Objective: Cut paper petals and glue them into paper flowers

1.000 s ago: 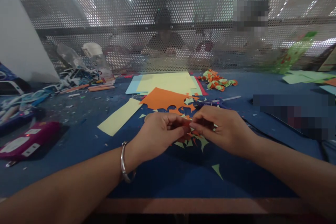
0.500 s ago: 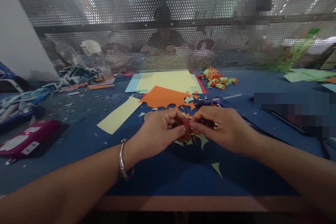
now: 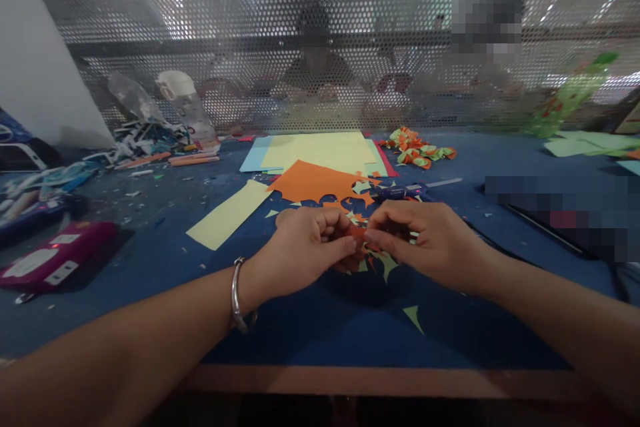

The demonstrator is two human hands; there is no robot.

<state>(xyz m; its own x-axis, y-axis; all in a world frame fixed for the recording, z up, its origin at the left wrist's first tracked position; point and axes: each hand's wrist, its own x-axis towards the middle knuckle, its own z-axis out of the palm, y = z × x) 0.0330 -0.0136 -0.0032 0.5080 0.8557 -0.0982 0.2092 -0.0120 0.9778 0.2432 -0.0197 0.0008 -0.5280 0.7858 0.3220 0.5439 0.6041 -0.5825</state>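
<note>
My left hand point(image 3: 305, 250), with a silver bangle at the wrist, pinches a small piece of orange paper point(image 3: 357, 235). Thumb and forefinger of my right hand point(image 3: 425, 237) close on the same piece from the other side. Its exact shape is partly hidden by the fingers. Beneath and behind both hands lie cut scraps point(image 3: 387, 265) of pale green and orange paper. Just beyond is an orange sheet point(image 3: 315, 181) with rounded bites cut from its near edge. A pale yellow strip point(image 3: 227, 215) rests left of it.
Behind are stacked coloured sheets point(image 3: 320, 147) and a pile of curled orange and green pieces point(image 3: 420, 147). A dark blue tool with a pale rod point(image 3: 405, 191) lies beyond my right hand. Left stand a magenta power bank point(image 3: 60, 253) and a bottle point(image 3: 185, 103). A perforated metal screen point(image 3: 240, 27) closes the back.
The view has shifted slightly. Both hands keep their pinch on the orange paper, and a little more of its orange surface shows between the fingertips.
</note>
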